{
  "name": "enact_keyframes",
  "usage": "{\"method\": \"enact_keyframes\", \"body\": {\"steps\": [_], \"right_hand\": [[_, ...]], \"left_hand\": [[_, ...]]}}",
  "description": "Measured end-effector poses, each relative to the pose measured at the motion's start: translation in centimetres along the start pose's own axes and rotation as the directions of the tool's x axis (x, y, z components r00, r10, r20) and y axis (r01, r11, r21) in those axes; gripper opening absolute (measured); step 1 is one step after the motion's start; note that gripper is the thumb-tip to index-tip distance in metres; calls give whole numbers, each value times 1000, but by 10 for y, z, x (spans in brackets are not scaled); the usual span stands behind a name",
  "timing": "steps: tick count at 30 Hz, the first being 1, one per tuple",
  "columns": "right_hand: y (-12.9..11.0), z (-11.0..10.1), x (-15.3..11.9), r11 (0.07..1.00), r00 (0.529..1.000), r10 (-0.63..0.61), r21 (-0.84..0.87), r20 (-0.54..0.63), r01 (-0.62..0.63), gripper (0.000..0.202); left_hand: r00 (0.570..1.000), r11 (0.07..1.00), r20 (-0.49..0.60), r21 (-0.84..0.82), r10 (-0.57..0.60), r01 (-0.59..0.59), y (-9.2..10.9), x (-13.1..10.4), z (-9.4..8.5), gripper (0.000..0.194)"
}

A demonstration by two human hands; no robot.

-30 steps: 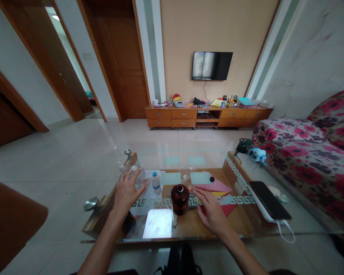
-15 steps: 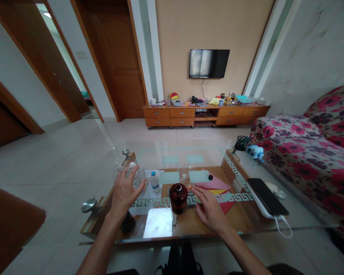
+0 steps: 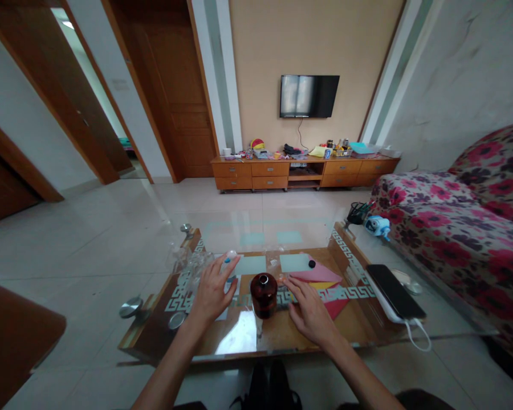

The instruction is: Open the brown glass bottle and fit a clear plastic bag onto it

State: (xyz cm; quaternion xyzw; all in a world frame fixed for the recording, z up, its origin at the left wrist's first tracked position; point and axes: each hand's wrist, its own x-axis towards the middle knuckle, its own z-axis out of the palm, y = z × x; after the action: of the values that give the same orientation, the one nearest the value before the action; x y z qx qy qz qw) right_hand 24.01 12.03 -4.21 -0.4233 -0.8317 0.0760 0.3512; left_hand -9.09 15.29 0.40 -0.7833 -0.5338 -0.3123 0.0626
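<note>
My left hand (image 3: 214,290) hovers over the left-middle of the glass table, its fingers curved round a small clear round object (image 3: 231,254) at their tips; its exact kind I cannot make out. Behind this hand, a small bottle with a blue cap (image 3: 228,261) is mostly hidden. An amber-brown bottle (image 3: 264,297) stands upright between my hands, its narrow mouth uncovered. Just right of it is my right hand (image 3: 310,310), fingers stretched and thumb apart. Its fingertips lie close to a small orange item (image 3: 281,278); whether they touch, I cannot tell.
Clear glassware (image 3: 195,265) stands at the table's left. Pink paper (image 3: 314,274) and a small black cap (image 3: 312,264) lie right of the bottle. A phone (image 3: 395,290) with a white cable sits at the right edge, near a blue-white toy (image 3: 377,226) and the flowered sofa (image 3: 457,239).
My left hand has moved right, away from the glassware, carrying the small clear round object, and now covers most of the blue-capped bottle. My right hand and the amber bottle stay in place.
</note>
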Motion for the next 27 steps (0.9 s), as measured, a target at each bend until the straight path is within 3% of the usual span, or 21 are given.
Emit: {"method": "enact_keyframes", "body": {"steps": [4,8,15,19,24,27], "right_hand": [[0,-1,0,1000,1000,3,3,10,-3,79],[0,-2,0,1000,1000,11,3,15,-11,80],[4,-1,-2,1000,1000,11,17,19,-11,80],[3,-1,-1,1000,999,17,11,38,-18,79],[1,-1,-1,1000,998,27,12,48,-28,78],[0,-1,0,999,998,30,15,63,-31,79]], "left_hand": [[993,999,121,-51,-7,13,-6,-19,40,74],[981,998,194,-63,27,-15,-5,-25,51,68],[996,1000,85,-1,-31,31,-8,-3,19,54],[991,989,-73,86,-116,122,-24,8,-9,54],[909,904,-311,237,-277,356,-53,9,-44,63],[874,838,-303,288,-379,464,-77,2,-50,72]]}}
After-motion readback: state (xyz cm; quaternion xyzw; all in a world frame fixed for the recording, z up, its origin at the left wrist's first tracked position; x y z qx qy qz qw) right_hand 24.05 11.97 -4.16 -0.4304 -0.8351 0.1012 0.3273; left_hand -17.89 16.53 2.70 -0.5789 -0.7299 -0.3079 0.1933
